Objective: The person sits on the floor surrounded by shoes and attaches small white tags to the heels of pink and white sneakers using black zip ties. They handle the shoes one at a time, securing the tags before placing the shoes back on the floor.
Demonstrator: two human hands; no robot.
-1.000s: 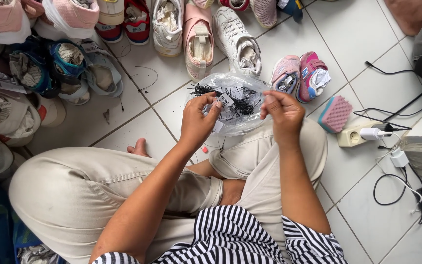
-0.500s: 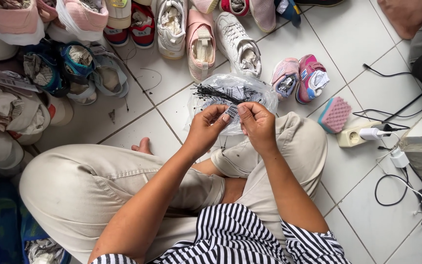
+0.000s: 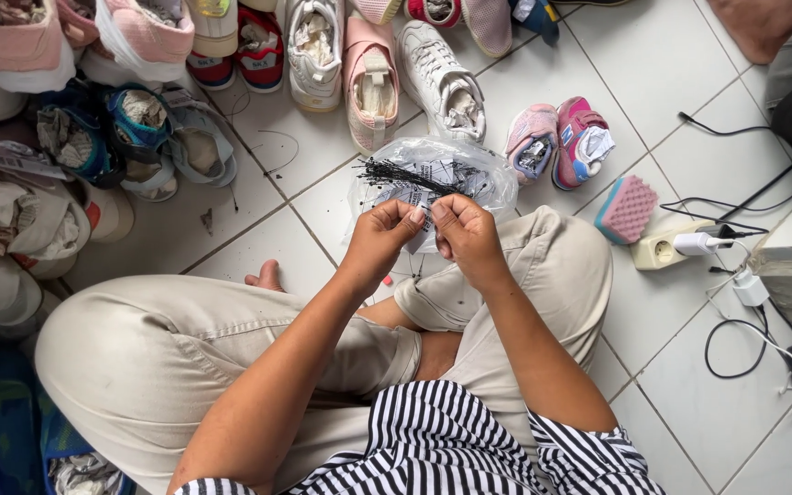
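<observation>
**Both hands pinched together over bag of black ties**

While the person sits cross-legged on the white tiled floor (image 3: 689, 183), the left hand (image 3: 379, 240) and right hand (image 3: 466, 236) meet just above the knee. Fingertips of both hands are closed in a pinch on something small between them; what it is cannot be made out. Directly beyond the hands, touching them at its near edge, lies a clear plastic bag (image 3: 433, 179) holding a bundle of thin black ties and white paper tags. It rests on the floor against the beige trousers (image 3: 561, 266). Beyond the bag stand a pink shoe (image 3: 370, 82) and a white sneaker (image 3: 442, 82); a small pink pair (image 3: 556, 142) sits to the right. A pink sponge (image 3: 625, 209) lies beside a power strip (image 3: 666, 249).
</observation>
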